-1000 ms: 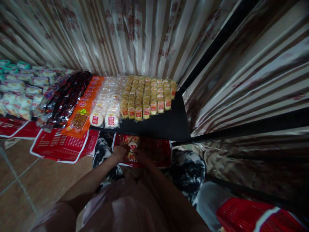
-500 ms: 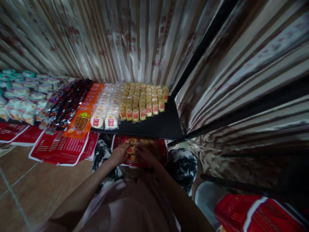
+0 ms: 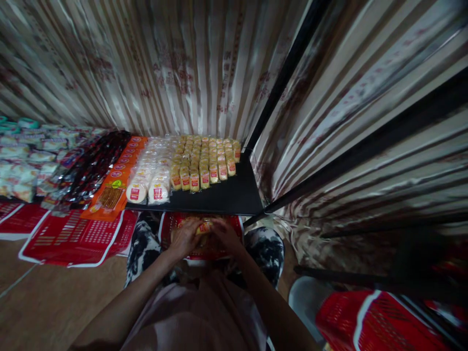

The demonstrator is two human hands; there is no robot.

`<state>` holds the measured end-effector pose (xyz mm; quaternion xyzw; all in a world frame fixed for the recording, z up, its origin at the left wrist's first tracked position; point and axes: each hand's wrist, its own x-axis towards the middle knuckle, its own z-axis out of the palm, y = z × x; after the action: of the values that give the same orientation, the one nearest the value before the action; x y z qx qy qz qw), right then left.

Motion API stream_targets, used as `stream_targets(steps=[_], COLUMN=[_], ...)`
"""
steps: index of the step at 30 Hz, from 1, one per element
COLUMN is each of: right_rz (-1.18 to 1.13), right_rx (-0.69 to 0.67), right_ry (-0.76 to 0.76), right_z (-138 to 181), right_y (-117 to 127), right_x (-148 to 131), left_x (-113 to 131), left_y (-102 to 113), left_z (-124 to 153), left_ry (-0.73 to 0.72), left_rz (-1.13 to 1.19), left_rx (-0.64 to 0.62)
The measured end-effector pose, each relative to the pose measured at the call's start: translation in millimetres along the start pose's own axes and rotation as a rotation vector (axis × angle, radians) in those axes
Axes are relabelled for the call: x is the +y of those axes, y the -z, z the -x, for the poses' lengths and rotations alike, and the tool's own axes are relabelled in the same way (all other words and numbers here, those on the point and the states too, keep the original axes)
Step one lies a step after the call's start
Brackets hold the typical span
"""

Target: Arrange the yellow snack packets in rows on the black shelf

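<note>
1. At far left, on the black shelf (image 3: 219, 199): white packs (image 3: 22, 169), with teal packs (image 3: 28, 123) behind.
2. Below, over the tiled floor (image 3: 69, 304): red side baskets (image 3: 75, 236) with white rims.
3. Next along the shelf: dark packs (image 3: 95, 163) in an overlapping heap, then orange packs (image 3: 109, 195), the foremost jutting past the shelf edge.
4. Beside these: round white packs (image 3: 158, 191) in two rows, red labels forward.
5. Over the basket (image 3: 165, 228), red, between the knees: left hand (image 3: 185, 239), fingers bent inward to the packet. Closure of grip impossible to tell.
6. Above on the shelf: yellow packs (image 3: 195, 181), in close ranks.
7. Between the two hands, over the basket: packet (image 3: 203, 227), yellow, partly covered by fingers.
8. Opposite: right hand (image 3: 224, 233), fingers bent toward the packet. Grip likewise impossible to judge.
9. At far right: black post (image 3: 283, 78), pleated curtain (image 3: 347, 117) behind; lower down, another red basket (image 3: 340, 314).
</note>
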<state>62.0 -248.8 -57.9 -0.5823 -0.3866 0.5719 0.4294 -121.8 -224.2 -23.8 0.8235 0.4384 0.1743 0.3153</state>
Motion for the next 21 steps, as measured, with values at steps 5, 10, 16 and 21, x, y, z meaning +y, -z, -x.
stream_targets(steps=[5, 10, 16, 21], right_rz=[-0.043, -0.214, -0.343, -0.312], right_rx=[0.081, 0.12, 0.247, 0.314], right_ry=[-0.008, 0.033, 0.148, 0.241], right_z=[4.0, 0.6, -11.9, -18.2], right_y=[13.2, 23.5, 23.8, 21.4], right_x=[-14.9, -43.2, -69.6, -68.8], left_x=[14.3, 30.6, 50.8, 67.3], left_y=[-0.1, -0.7, -12.7, -26.6], left_z=[-9.3, -24.3, -59.8, -91.7], left_ry=[0.007, 0.107, 0.151, 0.142], left_rz=[0.139, 0.256, 0.327, 0.361], left_rx=[0.03, 0.106, 0.335, 0.427])
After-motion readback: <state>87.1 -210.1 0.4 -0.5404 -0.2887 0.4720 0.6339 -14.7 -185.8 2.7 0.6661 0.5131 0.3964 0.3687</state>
